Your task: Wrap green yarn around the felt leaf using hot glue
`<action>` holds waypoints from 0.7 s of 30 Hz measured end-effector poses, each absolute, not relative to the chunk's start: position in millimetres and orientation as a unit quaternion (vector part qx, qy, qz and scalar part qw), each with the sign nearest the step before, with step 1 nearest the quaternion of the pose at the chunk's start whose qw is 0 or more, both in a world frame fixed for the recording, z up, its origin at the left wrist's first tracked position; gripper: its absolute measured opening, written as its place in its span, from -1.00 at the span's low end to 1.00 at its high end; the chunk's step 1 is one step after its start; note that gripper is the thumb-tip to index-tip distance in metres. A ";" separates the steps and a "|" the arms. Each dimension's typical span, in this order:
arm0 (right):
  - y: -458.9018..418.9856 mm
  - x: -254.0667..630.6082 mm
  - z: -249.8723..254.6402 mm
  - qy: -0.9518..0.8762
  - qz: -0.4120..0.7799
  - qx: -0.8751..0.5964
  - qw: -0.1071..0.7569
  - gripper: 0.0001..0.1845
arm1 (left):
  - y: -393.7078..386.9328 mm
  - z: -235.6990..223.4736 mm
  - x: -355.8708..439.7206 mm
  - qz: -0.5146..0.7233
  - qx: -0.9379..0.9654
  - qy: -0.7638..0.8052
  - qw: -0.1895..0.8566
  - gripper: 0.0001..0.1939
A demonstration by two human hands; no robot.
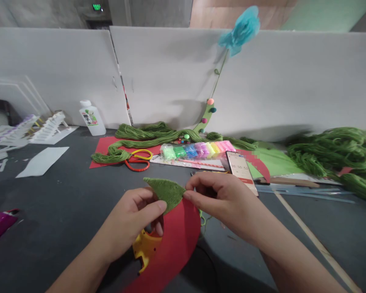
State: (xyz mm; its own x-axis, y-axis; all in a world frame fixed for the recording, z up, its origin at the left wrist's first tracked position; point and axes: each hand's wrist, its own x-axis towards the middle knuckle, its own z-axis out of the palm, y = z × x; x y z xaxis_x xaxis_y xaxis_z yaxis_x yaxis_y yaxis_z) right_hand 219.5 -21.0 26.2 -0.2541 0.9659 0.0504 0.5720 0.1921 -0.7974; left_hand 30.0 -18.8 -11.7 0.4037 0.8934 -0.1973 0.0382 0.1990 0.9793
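A curved piece of red card (183,236) is held up in front of me, its pointed upper end covered with rows of green yarn (167,191). My left hand (137,215) grips the card from the left, thumb lying on the yarn-covered part. At the right edge of that part, my right hand (216,199) pinches the green yarn between thumb and fingertips; the exact pinch spot is partly hidden. A thin green strand loops down below my right fingers. Behind the card and under my left hand lies a yellow glue gun (146,248), partly covered.
Scissors (140,159), green yarn skeins (146,134), a pack of coloured clay (198,149) and a phone (240,171) lie ahead. More yarn (326,150) is at right. A white bottle (93,118) stands by the partition (171,73). A blue flower (242,28) on a stem leans there.
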 end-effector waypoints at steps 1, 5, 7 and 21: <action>-20.9 219.4 27.1 -0.710 0.337 -0.543 0.295 -0.86 | -18.3 -11.5 29.7 0.333 0.542 0.422 0.646 -0.89; -20.5 218.6 27.6 -0.699 0.325 -0.556 0.310 -0.85 | -16.1 -11.0 29.5 0.346 0.546 0.415 0.641 -0.91; -20.4 218.0 26.6 -0.698 0.324 -0.557 0.312 -0.85 | -15.4 -11.3 30.5 0.360 0.538 0.425 0.632 -0.89; -16.0 220.7 26.0 -0.696 0.372 -0.534 0.305 -0.87 | -17.3 -15.1 30.0 0.352 0.536 0.468 0.608 -0.82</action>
